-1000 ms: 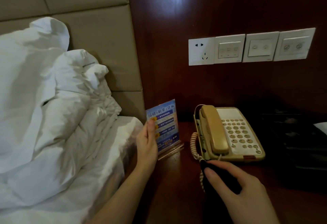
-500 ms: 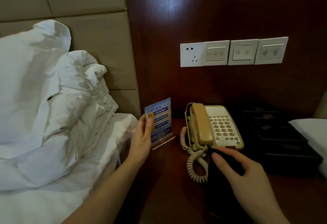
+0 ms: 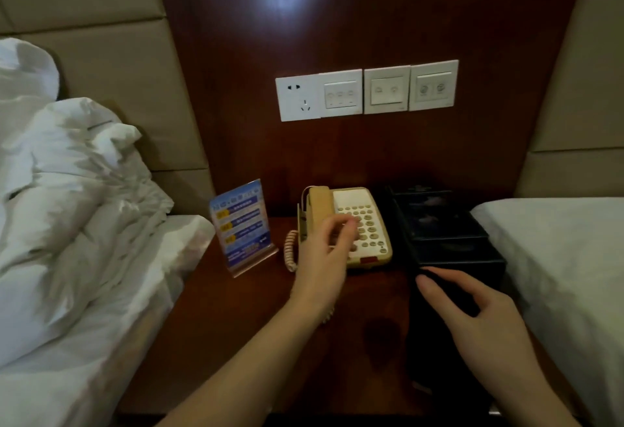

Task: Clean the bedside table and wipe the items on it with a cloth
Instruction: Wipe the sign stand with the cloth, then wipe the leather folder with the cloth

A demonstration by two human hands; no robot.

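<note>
The dark wooden bedside table (image 3: 236, 342) carries a blue sign in a clear acrylic stand (image 3: 241, 224), a beige telephone (image 3: 371, 220) with its handset on the cradle, and a black tray (image 3: 439, 224). My left hand (image 3: 324, 257) hovers over the phone's keypad with fingers loosely apart, holding nothing; it looks motion-blurred. My right hand (image 3: 483, 318) rests on a dark cloth (image 3: 425, 342) lying on the table in front of the black tray, thumb and fingers spread over it. The sign stands free, well left of my left hand.
A rumpled white duvet (image 3: 67, 207) crowds the table's left edge. A second bed with a white sheet (image 3: 567, 257) borders the right edge. The coiled phone cord (image 3: 290, 251) hangs beside the phone. A socket and switch panel (image 3: 366, 92) is on the wall above.
My left hand let go of the blue sign and moved right over the phone. My right hand and the cloth slid right, from before the phone to before the black tray.
</note>
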